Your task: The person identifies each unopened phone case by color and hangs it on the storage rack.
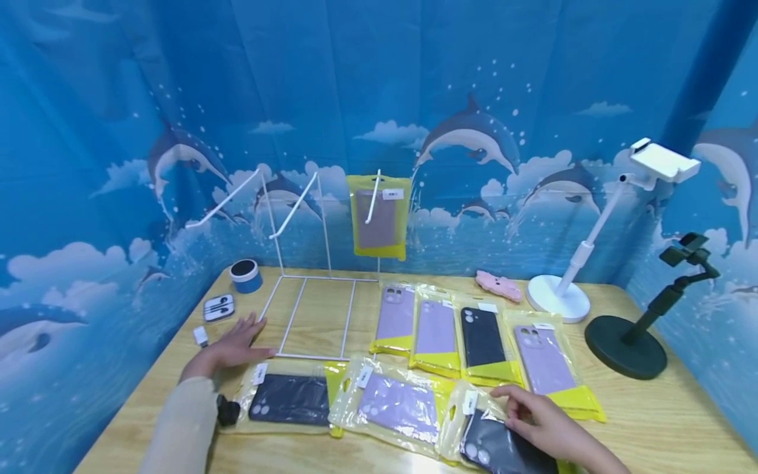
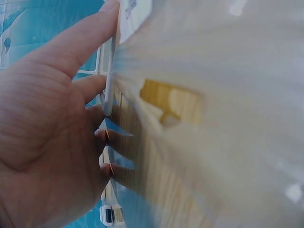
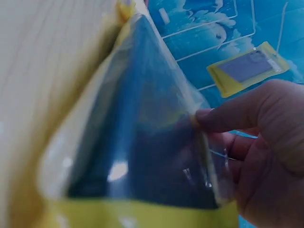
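Note:
My left hand [image 1: 233, 345], fingers spread and straight, rests at the front left corner of a white wire display rack [image 1: 314, 357]. In the left wrist view its thumb [image 2: 90, 40] lies along the rack's wire. At the front right, my right hand [image 1: 541, 421] pinches the edge of a bagged black phone case [image 1: 491, 440]; the right wrist view shows the thumb [image 3: 223, 118] on the clear bag's edge. A bagged purple phone case [image 1: 398, 405] and another black one [image 1: 290, 398] lie beside it. One bagged purple case [image 1: 376, 227] hangs on the rack's right hook.
Several more bagged cases [image 1: 435, 329] lie in a row right of the rack. Boxed earphones [image 1: 219, 307], a blue round speaker [image 1: 245, 276] and a small white plug [image 1: 200, 336] sit left. A pink object [image 1: 499, 286], white stand [image 1: 559, 297] and black stand [image 1: 626, 349] stand right.

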`<act>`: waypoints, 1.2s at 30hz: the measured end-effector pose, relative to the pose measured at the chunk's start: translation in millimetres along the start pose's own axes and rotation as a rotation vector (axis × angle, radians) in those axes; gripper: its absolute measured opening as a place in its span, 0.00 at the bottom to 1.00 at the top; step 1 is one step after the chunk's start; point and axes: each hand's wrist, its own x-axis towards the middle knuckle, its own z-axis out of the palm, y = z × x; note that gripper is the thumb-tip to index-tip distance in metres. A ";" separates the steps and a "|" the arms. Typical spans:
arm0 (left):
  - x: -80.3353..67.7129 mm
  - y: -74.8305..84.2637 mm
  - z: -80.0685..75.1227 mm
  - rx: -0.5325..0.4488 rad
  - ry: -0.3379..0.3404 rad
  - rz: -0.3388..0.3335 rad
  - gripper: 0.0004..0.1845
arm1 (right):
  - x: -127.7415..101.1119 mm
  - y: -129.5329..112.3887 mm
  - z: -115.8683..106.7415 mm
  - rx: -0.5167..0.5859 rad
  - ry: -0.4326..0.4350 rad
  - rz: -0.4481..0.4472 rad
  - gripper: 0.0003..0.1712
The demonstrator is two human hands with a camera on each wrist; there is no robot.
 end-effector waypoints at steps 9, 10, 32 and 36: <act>1.5 0.4 0.4 -0.005 -0.001 0.004 0.50 | 0.8 -14.7 -10.1 0.250 0.075 -0.038 0.09; 1.5 0.5 0.3 -0.004 0.001 0.005 0.50 | 2.5 -16.4 -10.3 0.258 0.093 -0.042 0.07; -4.0 3.6 -1.2 -0.002 0.002 0.034 0.49 | 127.7 -121.5 42.2 0.377 0.235 -0.185 0.10; -4.0 0.5 -0.8 -0.015 0.015 0.045 0.50 | 152.7 -153.5 44.6 0.382 0.248 -0.275 0.10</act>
